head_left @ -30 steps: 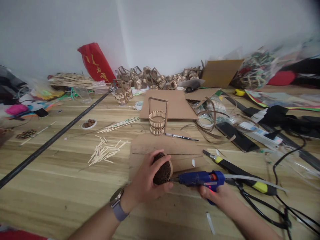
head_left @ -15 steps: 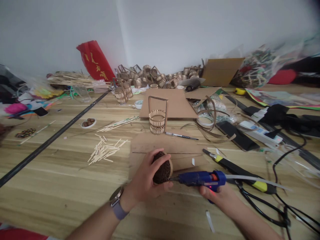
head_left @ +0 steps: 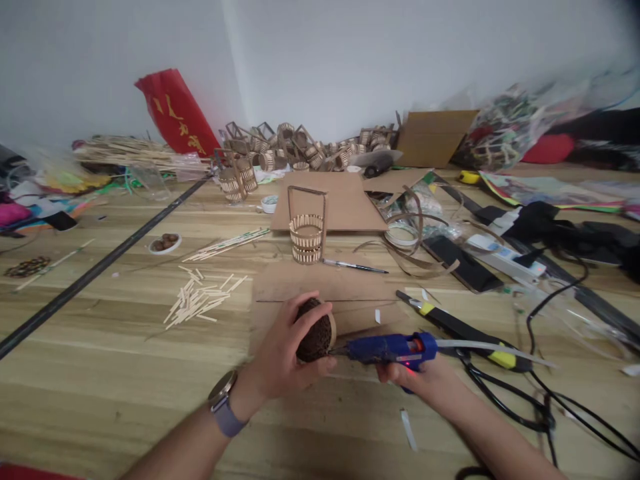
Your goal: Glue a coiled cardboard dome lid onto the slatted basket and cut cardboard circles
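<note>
Here, my left grip (head_left: 280,357) clasps a brown piece (head_left: 313,335), my right grip (head_left: 419,381) a glue gun (head_left: 383,348), nozzle (head_left: 341,350) seemingly touching; one basket (head_left: 306,255) stands built, sticks (head_left: 197,301) lie loose.

The glue gun (head_left: 383,349) is blue (its light (head_left: 407,364) red), the round piece (head_left: 313,337) dark brown.
</note>
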A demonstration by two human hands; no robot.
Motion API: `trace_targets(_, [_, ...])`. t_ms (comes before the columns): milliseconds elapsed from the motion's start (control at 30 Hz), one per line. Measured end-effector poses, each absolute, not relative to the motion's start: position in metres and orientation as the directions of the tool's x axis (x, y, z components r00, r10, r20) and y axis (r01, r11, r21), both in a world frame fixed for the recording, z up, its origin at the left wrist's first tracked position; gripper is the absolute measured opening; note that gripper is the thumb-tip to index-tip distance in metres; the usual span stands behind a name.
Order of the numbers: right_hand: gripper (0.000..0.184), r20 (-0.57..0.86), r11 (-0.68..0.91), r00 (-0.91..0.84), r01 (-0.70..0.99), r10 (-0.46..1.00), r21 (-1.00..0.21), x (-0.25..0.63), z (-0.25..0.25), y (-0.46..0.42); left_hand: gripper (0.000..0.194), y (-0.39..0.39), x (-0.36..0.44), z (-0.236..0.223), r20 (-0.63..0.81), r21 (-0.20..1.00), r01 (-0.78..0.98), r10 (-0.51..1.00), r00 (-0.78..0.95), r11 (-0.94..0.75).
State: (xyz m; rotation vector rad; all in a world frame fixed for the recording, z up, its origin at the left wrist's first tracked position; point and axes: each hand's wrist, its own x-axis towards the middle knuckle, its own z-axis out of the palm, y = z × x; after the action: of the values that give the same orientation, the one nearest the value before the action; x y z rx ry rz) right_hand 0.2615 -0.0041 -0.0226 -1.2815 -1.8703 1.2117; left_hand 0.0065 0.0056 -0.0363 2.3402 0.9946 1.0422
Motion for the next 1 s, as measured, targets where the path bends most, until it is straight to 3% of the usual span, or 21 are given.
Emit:
trace_targets(400, [0.054, 0.115, 0.264, -0.406, 0.333, 0.907, -0.905, 0.274, -0.049, -0.007, 0.066, 0.006, 0.007, -0.036, 0.530, 0.557, 0.426, 0.700, 0.479, -0.713])
trace_targets(1000, [0.058, 0.135, 0.250, -0.300, 0.390, 0.944, -0.886, 0.276, -0.049, -0.011, 0.067, 0.005, 0.007, -0.037, 0.543, 0.544, 0.420, 0.686, 0.484, -0.727])
